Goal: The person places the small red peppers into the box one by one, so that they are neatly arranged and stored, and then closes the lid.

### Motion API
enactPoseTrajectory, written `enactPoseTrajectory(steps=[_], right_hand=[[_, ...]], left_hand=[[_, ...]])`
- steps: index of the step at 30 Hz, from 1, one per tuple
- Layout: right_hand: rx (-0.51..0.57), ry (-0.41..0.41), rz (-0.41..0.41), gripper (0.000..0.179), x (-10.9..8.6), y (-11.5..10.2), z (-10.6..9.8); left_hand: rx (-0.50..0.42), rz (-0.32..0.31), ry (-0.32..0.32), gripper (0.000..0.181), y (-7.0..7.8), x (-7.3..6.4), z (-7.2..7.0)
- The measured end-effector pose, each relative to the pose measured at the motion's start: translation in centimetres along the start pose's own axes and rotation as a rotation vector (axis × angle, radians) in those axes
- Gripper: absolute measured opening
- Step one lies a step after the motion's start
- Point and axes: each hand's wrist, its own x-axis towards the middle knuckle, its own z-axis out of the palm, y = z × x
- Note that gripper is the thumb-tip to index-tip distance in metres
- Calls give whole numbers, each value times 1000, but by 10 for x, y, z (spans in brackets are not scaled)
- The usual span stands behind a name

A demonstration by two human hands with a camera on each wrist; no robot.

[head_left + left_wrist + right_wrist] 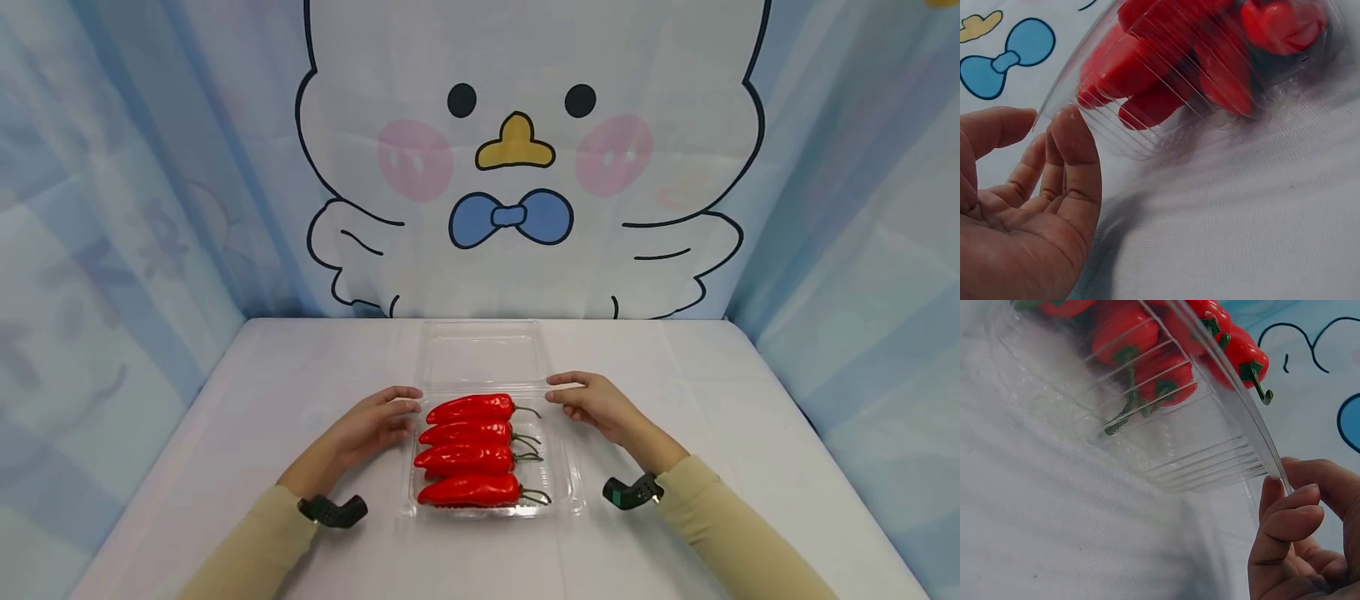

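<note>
Several glossy red peppers [472, 490] with green stems lie in a row, stems to the right, in a clear plastic clamshell box [561, 479]. Its transparent lid [483, 360] lies folded back on the far side. My left hand [367, 429] is at the box's far left corner, and in the left wrist view thumb and finger pinch the thin rim. At the far right corner, my right hand [600, 404] pinches the clear rim [1260, 434] between thumb and fingers. Through the ribbed wall, the right wrist view shows pepper stems [1125, 403].
The box stands on a white-covered table [675, 358]. Behind it hangs a curtain [517, 275] printed with a cartoon bird, and pale blue drapes [112, 208] close off both sides. Each wrist carries a black strapped camera [333, 511].
</note>
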Motion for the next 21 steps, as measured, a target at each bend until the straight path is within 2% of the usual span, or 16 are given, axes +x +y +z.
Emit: enactPoseTrajectory(steps=[5, 12, 16, 21], right_hand=[[-14, 26, -19, 52, 0, 0, 2], [-36, 69, -48, 52, 1, -2, 1], [-26, 90, -35, 50, 2, -2, 1], [-14, 87, -41, 49, 4, -3, 0]], left_hand=[[-66, 10, -20, 44, -2, 7, 1], [-121, 16, 37, 46, 4, 18, 9], [-169, -1, 74, 50, 6, 22, 13], [-220, 9, 67, 51, 6, 24, 14]])
